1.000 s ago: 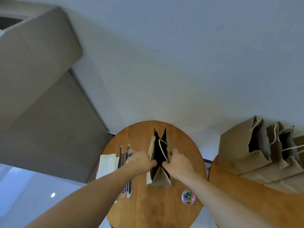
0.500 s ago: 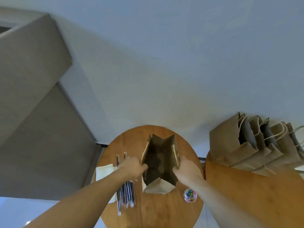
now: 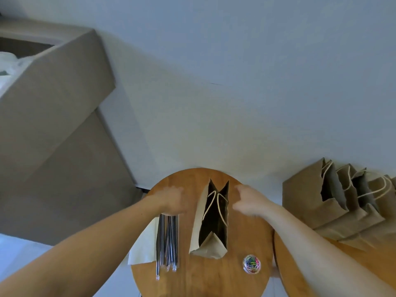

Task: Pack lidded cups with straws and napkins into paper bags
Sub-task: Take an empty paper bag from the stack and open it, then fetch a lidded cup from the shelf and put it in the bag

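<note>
- Fingers of the right hand [image 3: 248,202] are being held apart and fairly straight, pointing toward the upper left. Nothing is being gripped by them, and the whole hand is being smeared by motion blur.
- Its fingertips are being kept just beside the right wall of the paper bag [image 3: 196,228]; contact cannot be told through the blur.
- Palm down, the left hand [image 3: 171,200] is being held to the left of the bag and apart from it, over the far ends of the straws [image 3: 167,241]. Its fingers are being seen loosely extended and holding nothing, with blurred edges.
- Between the two hands, the bag is being left standing upright and open on the round wooden table [image 3: 214,281], lower middle of the frame. Its side gussets are being folded inward, and its twine handles [image 3: 221,213] are being left drooping over the dark mouth.
- Dark and wrapped, the straws are being kept in a bundle on the left part of the table, lengthwise just beside the bag.
- Cream napkins [image 3: 143,245] are being partly covered by the straws and left overhanging the table's left edge.
- Near the bag's near right corner, apart from it, a small clear container of coloured paper clips [image 3: 251,263] is being kept.
- Further brown paper bags [image 3: 306,206] are being kept standing open in a row on a second wooden table [image 3: 381,266] at the right edge of the frame.
- At the upper left, a grey upholstered block [image 3: 53,125] is being seen.
</note>
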Demonstrator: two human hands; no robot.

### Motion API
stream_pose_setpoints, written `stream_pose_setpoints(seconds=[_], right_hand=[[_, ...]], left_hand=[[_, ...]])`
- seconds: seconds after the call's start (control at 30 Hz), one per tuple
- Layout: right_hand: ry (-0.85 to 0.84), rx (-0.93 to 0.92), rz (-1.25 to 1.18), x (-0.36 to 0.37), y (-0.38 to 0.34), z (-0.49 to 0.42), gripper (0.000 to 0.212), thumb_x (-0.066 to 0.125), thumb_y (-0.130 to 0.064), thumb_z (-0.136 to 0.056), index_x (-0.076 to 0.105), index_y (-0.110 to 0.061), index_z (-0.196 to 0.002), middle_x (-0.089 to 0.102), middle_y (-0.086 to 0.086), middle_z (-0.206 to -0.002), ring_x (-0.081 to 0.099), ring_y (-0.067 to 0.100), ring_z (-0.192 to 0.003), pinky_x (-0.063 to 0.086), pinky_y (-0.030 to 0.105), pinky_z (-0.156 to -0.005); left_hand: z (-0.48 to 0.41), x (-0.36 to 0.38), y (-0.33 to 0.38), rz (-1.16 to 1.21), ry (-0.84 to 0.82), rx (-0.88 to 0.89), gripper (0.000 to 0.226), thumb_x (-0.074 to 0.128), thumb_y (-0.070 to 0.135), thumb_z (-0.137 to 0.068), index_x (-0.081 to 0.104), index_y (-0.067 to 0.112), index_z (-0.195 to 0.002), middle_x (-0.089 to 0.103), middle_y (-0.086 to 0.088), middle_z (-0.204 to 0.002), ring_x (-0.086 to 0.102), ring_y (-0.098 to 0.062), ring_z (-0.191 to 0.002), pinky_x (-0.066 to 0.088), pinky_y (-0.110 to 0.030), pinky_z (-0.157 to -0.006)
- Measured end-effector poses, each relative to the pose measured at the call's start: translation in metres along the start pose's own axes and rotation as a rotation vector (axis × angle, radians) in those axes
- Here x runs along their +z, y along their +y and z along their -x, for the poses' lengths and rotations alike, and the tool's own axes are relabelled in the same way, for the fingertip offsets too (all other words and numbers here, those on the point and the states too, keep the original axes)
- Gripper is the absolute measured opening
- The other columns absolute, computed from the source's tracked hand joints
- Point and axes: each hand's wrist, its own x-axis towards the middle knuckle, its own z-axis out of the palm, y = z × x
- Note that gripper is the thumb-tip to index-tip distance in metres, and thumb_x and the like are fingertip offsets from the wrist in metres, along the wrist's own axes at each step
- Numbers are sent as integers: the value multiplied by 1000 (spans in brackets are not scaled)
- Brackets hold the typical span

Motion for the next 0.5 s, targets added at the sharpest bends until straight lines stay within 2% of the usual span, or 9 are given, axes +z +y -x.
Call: stream_pose_setpoints(seconds=[0.07,0.17,0.2,0.3,0.4,0.5], right_hand=[[95,-76,15,-11,-19,-6,59,56,-19,-88,43,-14,-145,42,11,-149,44,30,-132,45,40,-106],[145,-183,17,-15,-50,-10,50,51,-25,-92,47,-16,-141,46,9,-142,44,29,-129,43,41,-105],[150,-214,26,-16,-60,-11,51,51,-28,-93,46,-17,-142,44,8,-143,43,28,-130,41,40,-107],[178,-305,82,-23,-97,-14,60,52,-34,-95,36,-18,-150,34,4,-153,34,25,-139,33,37,-111],[243,-414,132,-46,-147,-15,62,53,-37,-95,34,-17,-151,32,3,-156,32,24,-141,30,36,-112],[319,-533,175,-80,-205,-8,62,55,-39,-95,37,-15,-149,35,5,-154,35,24,-140,31,36,-112]], left_hand=[[3,-9,2,-10,131,-33,56,62,49,-84,51,22,-132,58,-2,-126,56,-23,-112,50,-42,-96],[14,-27,4,-95,247,-97,46,56,43,-80,53,18,-119,56,-7,-126,51,-27,-112,47,-41,-90],[19,-35,3,-109,268,-106,47,55,42,-82,51,17,-122,52,-9,-133,47,-29,-119,44,-43,-94],[39,-69,-6,-169,357,-105,67,51,47,-91,35,16,-148,35,-9,-153,30,-28,-141,32,-47,-112],[66,-114,-16,-210,488,-127,70,50,49,-93,30,15,-151,33,-9,-155,28,-28,-142,30,-47,-114],[101,-166,-29,-241,624,-177,69,52,49,-91,33,16,-149,37,-8,-152,32,-28,-140,32,-46,-112]])
